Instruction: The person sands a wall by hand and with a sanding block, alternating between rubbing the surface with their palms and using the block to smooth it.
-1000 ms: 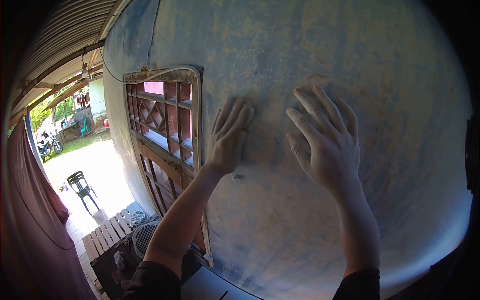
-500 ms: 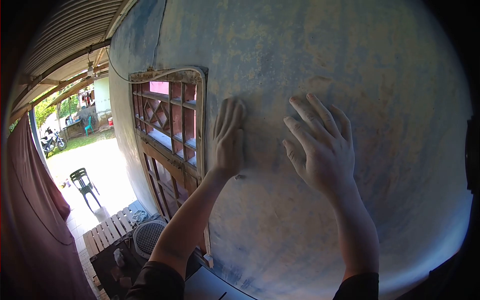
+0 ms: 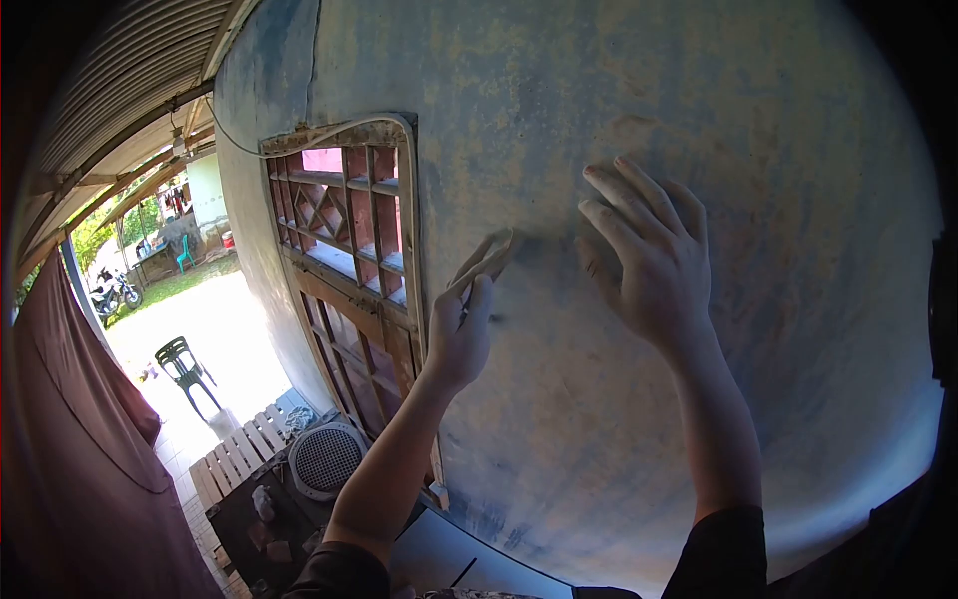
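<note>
Left hand [image 3: 461, 324] is pressing a small pale sanding pad [image 3: 491, 252] against the wall [image 3: 559, 100], just right of the window's frame; its fingers are closed together on the pad, pinching it between the thumb and the fingertips, with the hand turned edge-on to the wall. The pad is looking thin, flat and dusty, close in colour to the plaster under it, and it is sitting tilted with its upper end pointing away from the window.

Far left of the window, a dark red curtain [image 3: 70, 439] is hanging, and beyond it a green plastic chair [image 3: 185, 364] is standing on sunlit ground, with a motorbike [image 3: 112, 293] parked farther off. Below the window, a round fan grille [image 3: 325, 459] is lying beside a slatted pallet [image 3: 239, 454].

The window [image 3: 354, 250] itself is showing a brown wooden lattice inside a pale, worn frame.

The wall is appearing rough and blotchy to the right of the window, blue-grey with tan and rusty patches.

Well right of the window, the right hand [image 3: 654, 265] is resting flat on the wall with its fingers spread apart, holding nothing, near the pad but not touching it.
</note>
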Tool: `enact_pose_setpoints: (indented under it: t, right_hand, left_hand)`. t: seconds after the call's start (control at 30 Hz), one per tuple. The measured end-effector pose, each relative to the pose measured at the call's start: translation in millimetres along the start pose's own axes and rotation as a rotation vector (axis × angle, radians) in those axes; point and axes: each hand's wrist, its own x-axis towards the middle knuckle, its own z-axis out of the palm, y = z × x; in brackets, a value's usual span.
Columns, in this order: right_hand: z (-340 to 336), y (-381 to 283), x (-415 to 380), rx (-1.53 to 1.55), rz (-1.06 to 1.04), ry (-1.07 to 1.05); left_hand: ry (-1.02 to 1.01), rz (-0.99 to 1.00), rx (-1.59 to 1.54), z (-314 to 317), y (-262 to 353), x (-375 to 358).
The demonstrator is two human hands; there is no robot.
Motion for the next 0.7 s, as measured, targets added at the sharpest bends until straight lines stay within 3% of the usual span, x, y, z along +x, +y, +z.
enact_pose_setpoints:
  t: [0.07,0.17,0.23,0.3,0.37,0.5,0.57,0.6,0.7]
  right_hand:
    - [4.0,-11.1,-4.7,-0.016,0.019,0.006]
    - [21.8,-44.1,-28.9,-0.085,0.156,0.090]
    - [31.4,-80.6,-48.9,0.315,0.307,-0.056]
    - [27.5,-118.8,-64.7,0.896,0.521,-0.360]
    - [45.8,-144.4,-88.0,1.230,0.624,-0.490]
    - [67.0,-187.0,-119.5,1.391,0.669,-0.654]
    - [77.8,-212.2,-133.9,1.608,0.734,-0.644]
    - [78.3,-226.2,-133.8,1.667,0.708,-0.537]
    - [81.8,-246.2,-137.2,1.600,0.688,-0.651]
  left_hand:
    - [0.148,-0.255,0.019,-19.6,7.0,-30.0]
    - [0.229,-0.306,0.060,-45.3,11.4,-68.4]
    - [0.221,-0.302,0.060,-62.4,16.6,-85.5]
    - [0.093,-0.360,0.096,-74.0,28.4,-103.2]
    - [0.073,-0.409,0.090,-83.2,30.5,-120.1]
    - [0.097,-0.543,0.084,-100.4,25.1,-154.0]
    - [0.116,-0.537,0.132,-104.5,20.5,-167.3]
    - [0.107,-0.609,0.032,-105.7,22.7,-171.0]
    - [0.113,-0.668,-0.052,-107.1,20.1,-182.6]
